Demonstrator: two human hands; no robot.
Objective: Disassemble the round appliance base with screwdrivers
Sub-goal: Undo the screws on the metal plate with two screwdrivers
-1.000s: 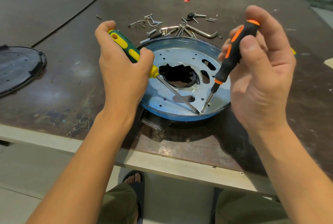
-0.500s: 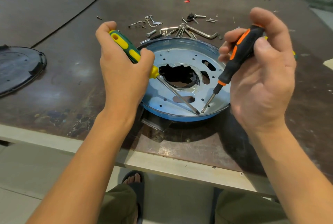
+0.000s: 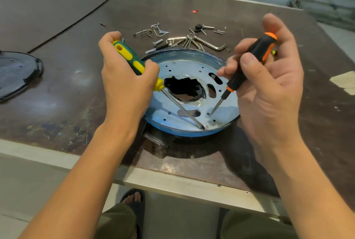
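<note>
The round appliance base (image 3: pixel 226 121) is a blue-rimmed metal pan with a perforated plate and a ragged black hole in its middle, near the table's front edge. My left hand (image 3: pixel 124 83) grips a green and yellow screwdriver (image 3: pixel 132 62); its long shaft slants down to the plate's near rim. My right hand (image 3: pixel 269 88) holds a black and orange screwdriver (image 3: pixel 249 65) between thumb and fingers, its tip resting on the plate just right of the other tip.
Loose screws (image 3: pixel 151 31), a bolt and a bunch of hex keys (image 3: pixel 194 41) lie behind the base. A dark round cover (image 3: pixel 17 73) sits at the table's left edge. The table's front edge (image 3: pixel 172 181) runs just below the base.
My right hand has tilted the black and orange screwdriver and shifted its tip slightly up the plate, away from the other tip. The left hand and its screwdriver have stayed put.
</note>
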